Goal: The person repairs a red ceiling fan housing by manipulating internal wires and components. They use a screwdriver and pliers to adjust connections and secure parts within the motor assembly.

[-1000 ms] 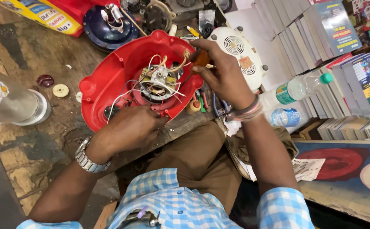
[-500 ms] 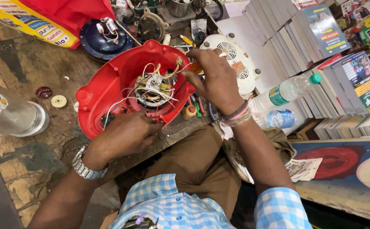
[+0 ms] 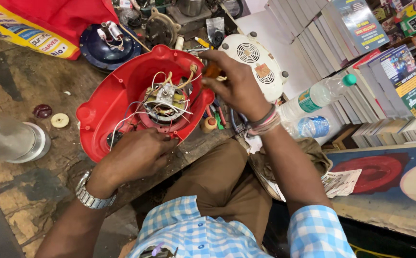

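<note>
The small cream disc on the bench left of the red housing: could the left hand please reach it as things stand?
Probably yes. The cream disc lies in the open on the bench, nothing over it, and the left hand rests on the red housing nearby, though it would have to let go.

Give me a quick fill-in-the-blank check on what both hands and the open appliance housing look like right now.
1. The open housing with the motor inside is coloured ____.
2. The left hand rests on the housing's near rim and wears a ____ at the wrist.
3. The right hand holds an orange-handled tool at the housing's ____ rim.
4. The white vented cover lies to the ____ of the housing.

Missing words: red; watch; far; right
</note>
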